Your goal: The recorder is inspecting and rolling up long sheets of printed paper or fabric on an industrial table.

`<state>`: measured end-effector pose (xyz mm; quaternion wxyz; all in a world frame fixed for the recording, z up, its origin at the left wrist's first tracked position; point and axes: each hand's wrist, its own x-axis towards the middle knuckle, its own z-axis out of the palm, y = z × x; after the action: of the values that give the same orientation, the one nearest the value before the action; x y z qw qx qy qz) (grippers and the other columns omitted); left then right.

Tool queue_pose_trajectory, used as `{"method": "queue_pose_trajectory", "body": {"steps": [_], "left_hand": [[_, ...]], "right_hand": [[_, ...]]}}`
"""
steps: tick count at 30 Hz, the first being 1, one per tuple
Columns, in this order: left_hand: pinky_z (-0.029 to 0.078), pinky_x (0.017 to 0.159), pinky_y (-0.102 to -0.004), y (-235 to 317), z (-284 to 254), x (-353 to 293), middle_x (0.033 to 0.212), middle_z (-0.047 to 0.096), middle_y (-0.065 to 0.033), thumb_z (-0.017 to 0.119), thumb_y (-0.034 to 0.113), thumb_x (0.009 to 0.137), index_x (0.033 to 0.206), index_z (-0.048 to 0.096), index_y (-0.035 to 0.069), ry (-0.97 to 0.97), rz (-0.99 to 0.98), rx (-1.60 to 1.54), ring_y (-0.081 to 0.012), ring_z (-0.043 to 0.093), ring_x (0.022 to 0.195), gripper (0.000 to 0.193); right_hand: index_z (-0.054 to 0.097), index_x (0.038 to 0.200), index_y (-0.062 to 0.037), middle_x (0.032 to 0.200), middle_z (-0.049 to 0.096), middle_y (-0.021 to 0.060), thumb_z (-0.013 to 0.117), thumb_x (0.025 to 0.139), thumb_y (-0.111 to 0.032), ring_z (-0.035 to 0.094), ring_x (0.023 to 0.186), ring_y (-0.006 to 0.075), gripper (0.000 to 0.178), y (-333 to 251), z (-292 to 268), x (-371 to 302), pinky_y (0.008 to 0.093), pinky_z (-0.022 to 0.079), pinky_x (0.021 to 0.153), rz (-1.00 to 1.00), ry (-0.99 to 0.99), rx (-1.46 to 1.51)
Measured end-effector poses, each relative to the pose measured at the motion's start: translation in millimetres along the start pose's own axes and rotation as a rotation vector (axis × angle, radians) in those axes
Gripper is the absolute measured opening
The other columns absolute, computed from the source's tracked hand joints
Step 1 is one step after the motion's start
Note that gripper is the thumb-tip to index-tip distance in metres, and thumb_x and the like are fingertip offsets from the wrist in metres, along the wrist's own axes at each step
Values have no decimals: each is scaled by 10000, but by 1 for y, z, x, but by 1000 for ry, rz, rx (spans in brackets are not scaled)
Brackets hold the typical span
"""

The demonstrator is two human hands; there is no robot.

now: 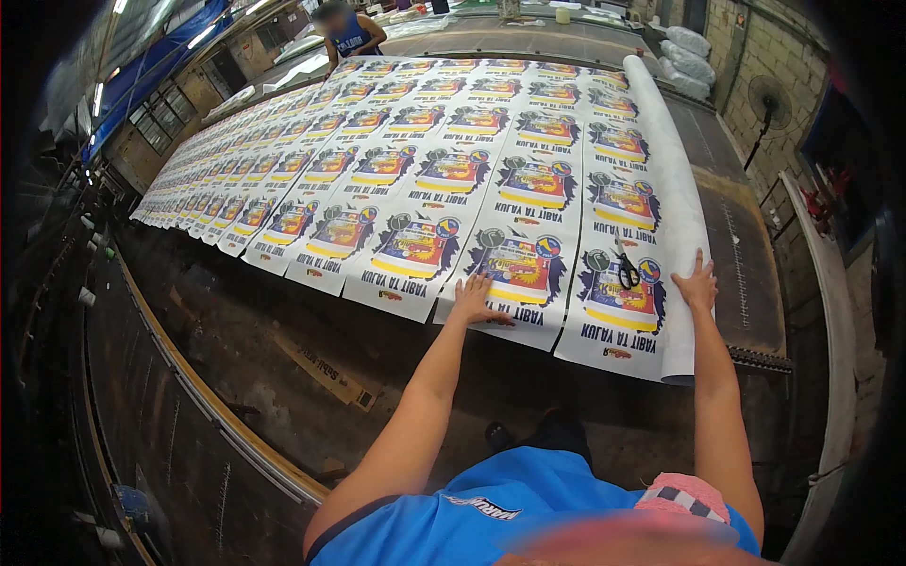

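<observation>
A long printed sheet point(533, 325) with rows of colourful repeated designs lies over the table, cut into strips whose ends hang at the near edge. My left hand point(478, 302) rests flat on one strip near this edge, fingers spread. At the sheet's right side, a rolled part point(681, 212) runs from the far edge to the near one, its white back showing. My right hand point(698, 285) lies on the near part of this roll, thumb out and fingers stretched. Black-handled scissors point(627, 272) lie on the print just left of my right hand, touched by neither hand.
Across the table at the far left, a person point(351, 36) in a dark blue sleeveless top leans at the sheet's edge. Dark table surface point(741, 217) shows right of the roll. A standing fan point(769, 104) and wrapped white bundles point(687, 61) are beyond. Flattened cardboard point(326, 373) lies below.
</observation>
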<state>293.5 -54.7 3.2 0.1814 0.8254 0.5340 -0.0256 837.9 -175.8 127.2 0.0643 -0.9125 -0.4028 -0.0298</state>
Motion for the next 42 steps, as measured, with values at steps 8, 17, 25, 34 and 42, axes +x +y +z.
{"method": "queue_pose_trajectory", "body": {"steps": [8, 17, 25, 34, 42], "left_hand": [[16, 1217, -591, -2, 4, 3, 1677, 168, -116, 678, 901, 546, 1603, 236, 133, 48, 23, -29, -315, 74, 1557, 1380], [3, 1214, -595, -2, 4, 1, 1669, 195, -130, 674, 912, 533, 1592, 268, 122, 24, 0, -6, -308, 86, 1556, 1382], [17, 1215, -602, -2, 4, -1, 1671, 187, -139, 643, 929, 544, 1590, 257, 87, 26, 7, -17, -309, 88, 1557, 1397], [30, 1222, -590, 0, -1, -4, 1676, 170, -120, 653, 922, 542, 1586, 273, 90, 43, 11, -27, -308, 100, 1554, 1388], [26, 1222, -587, -1, -8, -3, 1681, 154, -118, 634, 944, 526, 1600, 225, 98, 16, 11, -21, -313, 84, 1557, 1427]], "right_hand": [[128, 1611, -348, 1619, 262, 192, 763, 747, -565, 474, 1329, 458, 1094, -1, 0, 2, 613, 454, 1018, 22, -16, -17], [149, 1611, -333, 1614, 270, 191, 768, 744, -563, 503, 1295, 443, 1090, -2, 0, -1, 607, 459, 1008, 3, 18, 14], [152, 1612, -323, 1611, 267, 205, 773, 726, -570, 504, 1291, 448, 1110, -1, 3, -1, 602, 469, 995, 16, -5, -4], [132, 1615, -326, 1601, 284, 201, 763, 742, -570, 504, 1286, 458, 1104, -1, 2, -1, 598, 473, 993, 1, 2, -6], [129, 1615, -328, 1609, 273, 202, 773, 739, -554, 490, 1310, 449, 1109, -3, -1, 0, 599, 465, 1007, 9, 9, -18]]}}
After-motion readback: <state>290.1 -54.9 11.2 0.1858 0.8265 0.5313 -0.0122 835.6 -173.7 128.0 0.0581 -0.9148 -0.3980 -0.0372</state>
